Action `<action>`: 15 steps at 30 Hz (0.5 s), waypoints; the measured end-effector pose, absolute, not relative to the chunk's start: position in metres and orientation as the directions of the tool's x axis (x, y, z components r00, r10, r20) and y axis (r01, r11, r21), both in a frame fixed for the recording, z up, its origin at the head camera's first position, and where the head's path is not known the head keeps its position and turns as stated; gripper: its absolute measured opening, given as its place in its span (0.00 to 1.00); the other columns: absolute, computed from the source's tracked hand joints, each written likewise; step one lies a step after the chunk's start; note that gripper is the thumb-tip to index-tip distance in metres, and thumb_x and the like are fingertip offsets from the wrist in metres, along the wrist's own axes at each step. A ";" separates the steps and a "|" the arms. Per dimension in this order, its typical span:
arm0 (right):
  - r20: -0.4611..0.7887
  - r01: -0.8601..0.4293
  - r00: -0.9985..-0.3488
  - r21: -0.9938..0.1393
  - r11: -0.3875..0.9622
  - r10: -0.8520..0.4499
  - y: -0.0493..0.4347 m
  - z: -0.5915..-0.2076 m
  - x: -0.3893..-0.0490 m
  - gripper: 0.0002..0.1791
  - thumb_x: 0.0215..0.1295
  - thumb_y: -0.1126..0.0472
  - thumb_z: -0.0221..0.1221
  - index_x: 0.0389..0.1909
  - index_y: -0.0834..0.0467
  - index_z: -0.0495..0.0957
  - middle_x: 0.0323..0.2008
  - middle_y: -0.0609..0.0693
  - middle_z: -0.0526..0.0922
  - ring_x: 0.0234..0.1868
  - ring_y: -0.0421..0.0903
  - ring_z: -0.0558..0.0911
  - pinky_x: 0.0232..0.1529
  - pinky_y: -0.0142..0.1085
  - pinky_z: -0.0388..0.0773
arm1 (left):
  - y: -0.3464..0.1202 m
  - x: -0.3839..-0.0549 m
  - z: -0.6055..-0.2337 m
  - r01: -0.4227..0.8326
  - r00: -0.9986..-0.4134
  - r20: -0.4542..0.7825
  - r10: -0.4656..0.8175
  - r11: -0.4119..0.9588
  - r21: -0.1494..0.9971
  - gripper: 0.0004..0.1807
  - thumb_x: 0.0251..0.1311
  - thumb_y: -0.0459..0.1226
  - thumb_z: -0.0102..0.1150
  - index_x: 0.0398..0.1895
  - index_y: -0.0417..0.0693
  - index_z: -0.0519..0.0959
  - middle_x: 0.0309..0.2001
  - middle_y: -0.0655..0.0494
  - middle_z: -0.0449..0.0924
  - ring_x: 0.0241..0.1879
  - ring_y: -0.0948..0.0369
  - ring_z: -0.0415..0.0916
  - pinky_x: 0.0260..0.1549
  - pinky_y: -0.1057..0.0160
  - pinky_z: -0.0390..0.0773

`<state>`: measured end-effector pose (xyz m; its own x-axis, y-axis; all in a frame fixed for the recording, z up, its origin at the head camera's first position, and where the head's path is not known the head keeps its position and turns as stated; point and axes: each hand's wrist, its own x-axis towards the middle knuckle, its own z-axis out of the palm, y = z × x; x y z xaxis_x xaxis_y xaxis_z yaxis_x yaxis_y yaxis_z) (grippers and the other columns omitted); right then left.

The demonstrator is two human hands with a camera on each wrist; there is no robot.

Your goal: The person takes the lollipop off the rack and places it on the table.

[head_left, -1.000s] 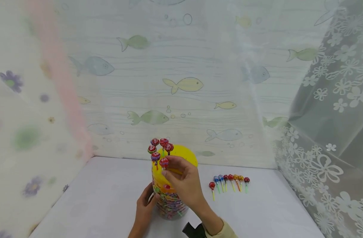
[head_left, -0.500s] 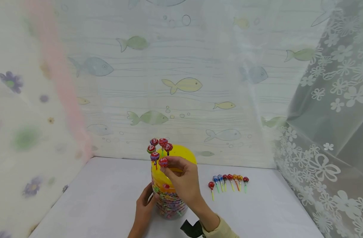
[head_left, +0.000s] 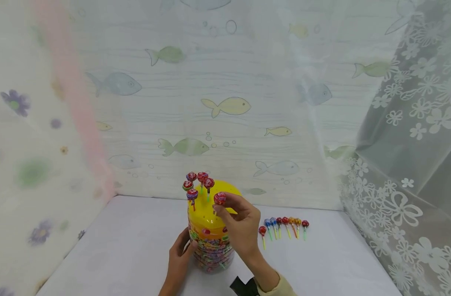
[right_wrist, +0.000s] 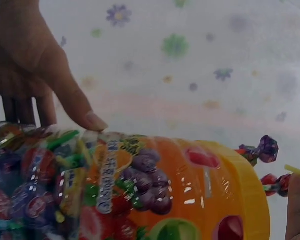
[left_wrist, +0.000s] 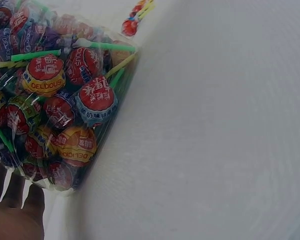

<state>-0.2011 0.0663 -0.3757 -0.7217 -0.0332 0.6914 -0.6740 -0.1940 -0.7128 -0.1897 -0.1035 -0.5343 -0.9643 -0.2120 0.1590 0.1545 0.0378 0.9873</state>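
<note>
A clear jar point(head_left: 211, 251) packed with wrapped lollipops stands upright, topped by a yellow lid point(head_left: 203, 213). My left hand point(head_left: 180, 254) holds the jar's left side, thumb toward the front and fingers round behind; the left wrist view shows fingertips point(left_wrist: 34, 200) at its clear wall. Between thumb and forefinger my right hand point(head_left: 244, 226) pinches a red-wrapped lollipop point(head_left: 220, 198) over the lid, its candy end up and its stick mostly hidden by the hand. Several lollipops point(head_left: 192, 194) stand by their sticks in the lid's left and back part.
To the right of the jar, several lollipops point(head_left: 285, 221) lie in a row on the white table point(head_left: 321, 263), with one red lollipop point(head_left: 262, 231) slightly nearer. A curtain printed with fish point(head_left: 230, 106) hangs behind, and a floral sheet point(head_left: 404, 209) borders the right side.
My right hand has shifted right across the lid with the lollipop, away from the standing ones, uncovering more of the lid's front. My left hand and the jar stay put.
</note>
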 end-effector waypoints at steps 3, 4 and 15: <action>0.660 -0.641 -0.750 -0.738 -0.212 -0.031 0.075 -0.384 -0.203 0.14 0.64 0.73 0.64 0.50 0.70 0.81 0.41 0.48 0.88 0.40 0.41 0.89 0.40 0.39 0.89 | -0.104 -0.190 -0.534 0.159 -0.964 0.165 -0.208 0.043 0.986 0.32 0.77 0.42 0.52 0.77 0.37 0.59 0.74 0.37 0.64 0.73 0.41 0.63 0.72 0.43 0.64; 0.652 -0.632 -0.757 -0.744 -0.217 -0.030 0.078 -0.388 -0.204 0.14 0.65 0.74 0.64 0.51 0.71 0.81 0.41 0.47 0.88 0.40 0.42 0.88 0.40 0.39 0.89 | -0.104 -0.190 -0.533 0.160 -0.964 0.165 -0.208 0.043 0.986 0.32 0.77 0.41 0.52 0.77 0.37 0.59 0.74 0.37 0.64 0.73 0.41 0.62 0.72 0.43 0.64; 0.626 -0.618 -0.780 -0.769 -0.166 0.008 0.114 -0.415 -0.210 0.15 0.61 0.78 0.64 0.50 0.73 0.81 0.42 0.50 0.89 0.39 0.42 0.89 0.35 0.39 0.89 | -0.102 -0.189 -0.532 0.136 -0.967 0.140 -0.214 0.032 0.990 0.33 0.76 0.42 0.53 0.77 0.36 0.59 0.74 0.36 0.63 0.74 0.40 0.61 0.73 0.41 0.63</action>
<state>-0.2096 0.1140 -0.4149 -0.7802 0.0077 0.6255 -0.6179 -0.1657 -0.7686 -0.1888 -0.1021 -0.5319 -0.9669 -0.2137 0.1397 0.1361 0.0317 0.9902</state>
